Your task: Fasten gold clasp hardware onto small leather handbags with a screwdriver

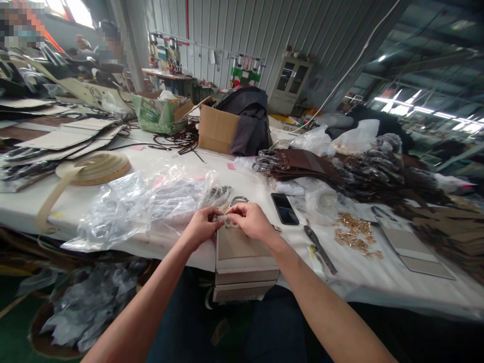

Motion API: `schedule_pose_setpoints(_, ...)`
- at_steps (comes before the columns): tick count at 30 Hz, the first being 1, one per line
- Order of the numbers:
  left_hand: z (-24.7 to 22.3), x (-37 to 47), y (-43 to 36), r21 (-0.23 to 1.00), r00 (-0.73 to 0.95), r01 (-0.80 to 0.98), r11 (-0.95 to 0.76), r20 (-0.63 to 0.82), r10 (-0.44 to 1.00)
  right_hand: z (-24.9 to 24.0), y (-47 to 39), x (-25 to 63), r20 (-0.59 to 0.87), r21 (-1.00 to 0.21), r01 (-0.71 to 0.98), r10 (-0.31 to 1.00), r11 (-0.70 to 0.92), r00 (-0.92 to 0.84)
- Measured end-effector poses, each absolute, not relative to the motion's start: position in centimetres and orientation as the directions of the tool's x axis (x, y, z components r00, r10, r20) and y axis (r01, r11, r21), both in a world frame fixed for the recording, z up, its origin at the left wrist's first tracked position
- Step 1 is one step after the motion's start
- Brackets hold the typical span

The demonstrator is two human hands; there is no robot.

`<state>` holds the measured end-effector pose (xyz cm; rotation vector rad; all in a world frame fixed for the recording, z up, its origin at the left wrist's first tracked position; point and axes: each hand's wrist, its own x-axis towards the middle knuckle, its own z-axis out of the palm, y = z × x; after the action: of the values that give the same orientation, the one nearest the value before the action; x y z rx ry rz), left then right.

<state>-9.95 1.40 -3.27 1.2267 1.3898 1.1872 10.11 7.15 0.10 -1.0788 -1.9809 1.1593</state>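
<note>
Your left hand and right hand meet at the far edge of the beige panel, thumbs and fingers drawn in around a small pale piece. Both look pinched on it, but it is too small and covered to tell what it is. The panel lies flat at the near edge of the tabletop, right in front of you, and more panels show under its near side. A ring-shaped handle stands just beyond your fingers.

To do this well, keep the pinch light and work from the fingertips, with one hand steadying while the other adjusts. Rest your wrists low so the panel does not creep; it sits close to the edge, and a hard push could tip or slide it. Keep the handle out from under your fingers, and mind the plastic bag by your left hand, which could snag. The tool and brass fittings lie to your right, the fittings farther out.
</note>
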Motion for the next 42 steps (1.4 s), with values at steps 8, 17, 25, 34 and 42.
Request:
schedule_pose_setpoints(8,-3.2,-9.9,1.4,0.987,-0.117,0.162,0.020,0.000,0.993,-0.3,7.0,9.9,0.070,-0.856,0.412,0.861,0.311,-0.504)
schedule_pose_setpoints(17,-3.5,-10.1,1.5,0.988,-0.096,0.152,0.020,-0.005,0.995,0.0,6.2,9.3,0.098,-0.841,0.440,0.888,0.315,-0.449)
schedule_pose_setpoints(25,-3.7,-10.2,1.7,0.977,-0.100,0.211,-0.016,0.038,0.994,0.0,5.9,9.0,0.106,-0.851,0.425,0.893,0.310,-0.438)
schedule_pose_setpoints(34,-4.5,-10.3,2.0,0.981,-0.092,0.193,-0.026,0.044,0.995,-1.1,4.6,9.0,0.363,-0.677,0.497,0.833,0.543,-0.417)
schedule_pose_setpoints(42,-4.3,-10.4,2.0,0.973,-0.104,0.225,-0.042,0.067,0.992,-1.1,3.4,9.8,0.343,-0.720,0.438,0.824,0.539,-0.451)
